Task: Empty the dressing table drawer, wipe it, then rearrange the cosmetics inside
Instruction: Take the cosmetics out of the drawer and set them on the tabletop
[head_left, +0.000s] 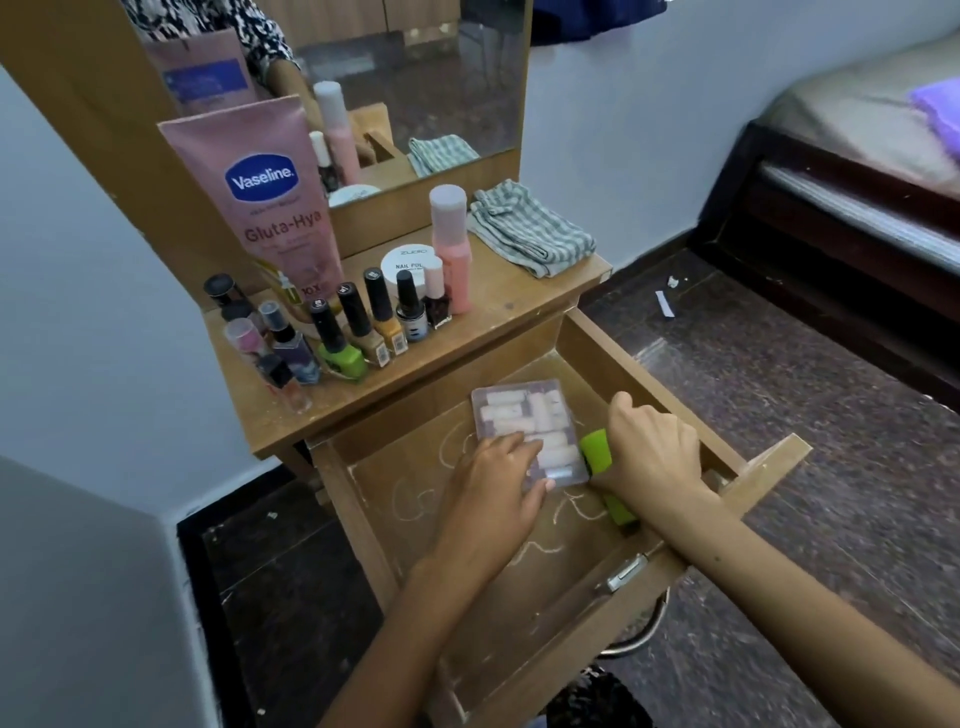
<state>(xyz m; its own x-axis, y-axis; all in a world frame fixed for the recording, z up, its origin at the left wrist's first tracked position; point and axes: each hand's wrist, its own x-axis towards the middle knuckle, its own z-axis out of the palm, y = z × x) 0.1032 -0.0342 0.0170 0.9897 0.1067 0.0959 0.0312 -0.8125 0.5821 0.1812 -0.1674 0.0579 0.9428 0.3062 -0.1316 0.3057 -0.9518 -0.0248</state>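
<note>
My left hand (496, 488) lay palm-down in the open drawer (769, 470), fingers spread flat, the tips resting on the near edge of a clear plastic case of false nails (519, 415); it pressed on the case rather than gripped it. My right hand (652, 449) was just beside it, curled around a bright green bottle (597, 452), and a second green piece (621, 510) showed under my wrist; I could not tell whether the two were one object. The case sat on the drawer floor, which was marked with pale chalky scribbles. Beyond the drawer, on the dressing table top (530, 301), stood a row of nail polish bottles (358, 332), small perfume bottles (283, 353) at the left, a white Zudio nail polish remover tub (408, 260), a tall pink bottle (452, 249) and a pink Vaseline Gluta-Hya tube (270, 202). A folded striped cloth (530, 234) lay at the back right, below the mirror (415, 78).
</note>
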